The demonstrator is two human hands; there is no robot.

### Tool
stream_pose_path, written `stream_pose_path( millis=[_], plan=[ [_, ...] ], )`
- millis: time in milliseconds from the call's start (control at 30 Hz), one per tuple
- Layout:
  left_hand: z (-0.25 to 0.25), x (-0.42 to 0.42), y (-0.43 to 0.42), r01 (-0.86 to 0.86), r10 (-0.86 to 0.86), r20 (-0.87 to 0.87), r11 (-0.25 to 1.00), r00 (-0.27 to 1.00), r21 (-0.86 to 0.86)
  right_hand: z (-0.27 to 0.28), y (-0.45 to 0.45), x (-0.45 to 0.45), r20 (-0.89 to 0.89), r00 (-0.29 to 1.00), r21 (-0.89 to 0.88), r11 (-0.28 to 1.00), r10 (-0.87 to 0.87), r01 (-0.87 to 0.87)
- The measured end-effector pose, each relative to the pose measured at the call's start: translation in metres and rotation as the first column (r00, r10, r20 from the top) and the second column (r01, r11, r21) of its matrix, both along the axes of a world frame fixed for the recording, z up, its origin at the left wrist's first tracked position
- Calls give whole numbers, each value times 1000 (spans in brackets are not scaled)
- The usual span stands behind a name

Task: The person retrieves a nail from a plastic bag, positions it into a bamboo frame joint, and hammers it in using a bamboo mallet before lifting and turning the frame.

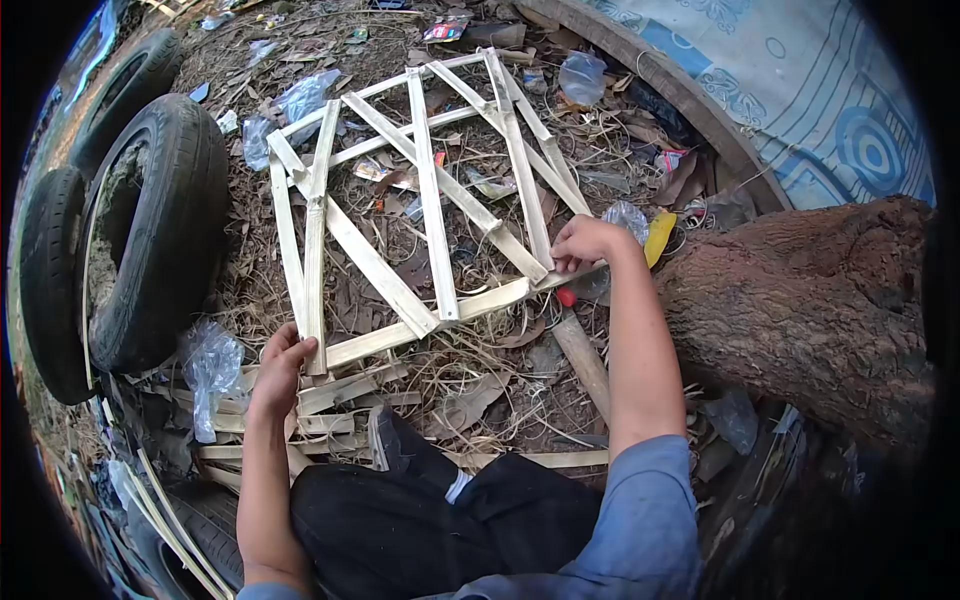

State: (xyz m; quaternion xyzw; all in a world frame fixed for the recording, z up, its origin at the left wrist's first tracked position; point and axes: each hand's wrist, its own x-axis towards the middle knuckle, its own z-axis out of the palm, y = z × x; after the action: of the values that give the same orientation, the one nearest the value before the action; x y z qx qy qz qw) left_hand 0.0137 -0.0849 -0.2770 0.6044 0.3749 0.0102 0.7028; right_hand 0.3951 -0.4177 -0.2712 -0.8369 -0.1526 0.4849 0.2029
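Observation:
A frame of pale split strips lies in front of me, with long rails crossed by upright and slanting strips. My left hand is closed on its near left corner, thumb on top of the strip ends. At the near right corner, my right hand has its fingers bent together at the foot of an upright strip; whether it pinches the strip or something small is hidden. Just below that corner lies a wooden handle with a red part at its upper end.
Old tyres stand at the left. A thick tree trunk fills the right side, below a blue patterned sheet with a wooden edge. Loose strips lie near my legs, and leaves and plastic litter cover the ground.

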Motion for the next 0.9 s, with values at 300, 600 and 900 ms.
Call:
stream_pose_path(
  millis=[300, 600, 900],
  plan=[
    [2, 0, -2, 41, -41, -18, 999, 999, 29, 4, 3, -12, -37, 999, -29, 1000, -11, 10],
    [1, 4, -5, 47, -42, -82, 997, 996, 53, 22, -18, -81, 422, 867, 221, 958, -265, 186],
    [-2, 5, -8, 78, -36, -135, 944, 990, 321, 99, -112, -264, 266, 960, 16, 995, 91, -99]
  ],
)
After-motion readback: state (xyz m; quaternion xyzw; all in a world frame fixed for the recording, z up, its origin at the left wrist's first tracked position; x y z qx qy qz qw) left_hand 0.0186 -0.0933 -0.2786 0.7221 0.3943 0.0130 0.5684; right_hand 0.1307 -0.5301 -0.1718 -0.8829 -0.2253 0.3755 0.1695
